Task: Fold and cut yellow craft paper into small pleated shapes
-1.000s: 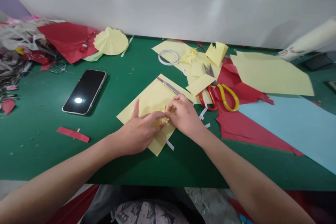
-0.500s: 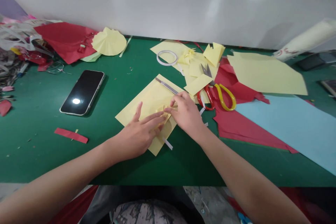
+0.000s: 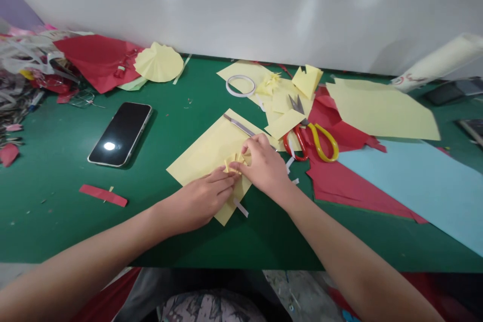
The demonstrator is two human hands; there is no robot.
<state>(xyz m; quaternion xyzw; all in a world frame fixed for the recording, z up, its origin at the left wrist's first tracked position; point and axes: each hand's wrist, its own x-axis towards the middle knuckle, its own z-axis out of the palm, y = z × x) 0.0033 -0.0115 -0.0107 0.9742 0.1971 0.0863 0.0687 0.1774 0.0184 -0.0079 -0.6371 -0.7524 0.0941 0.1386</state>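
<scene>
Both hands meet over a yellow paper sheet (image 3: 199, 153) lying at an angle on the green table. Between their fingertips is a small yellow fringed paper piece (image 3: 236, 159), partly covered by the fingers. My left hand (image 3: 206, 196) presses its fingers together against the near side of this piece. From the right, my right hand (image 3: 266, 166) pinches its edge between thumb and fingers. A slim silver cutter (image 3: 237, 125) rests on the sheet just beyond the right hand. One white paper strip (image 3: 240, 207) sticks out by the sheet's near corner.
Scissors (image 3: 320, 141) with red and yellow handles lie on red paper at the right, near blue paper (image 3: 415, 176). Behind the hands is a white tape roll (image 3: 240, 86) among yellow scraps. A phone (image 3: 121, 135) and a red strip (image 3: 103, 195) lie left.
My left hand's thumb, stretched out before, has drawn in toward its fingers at the paper piece. The right hand has shifted slightly left, and more of the fringed piece shows.
</scene>
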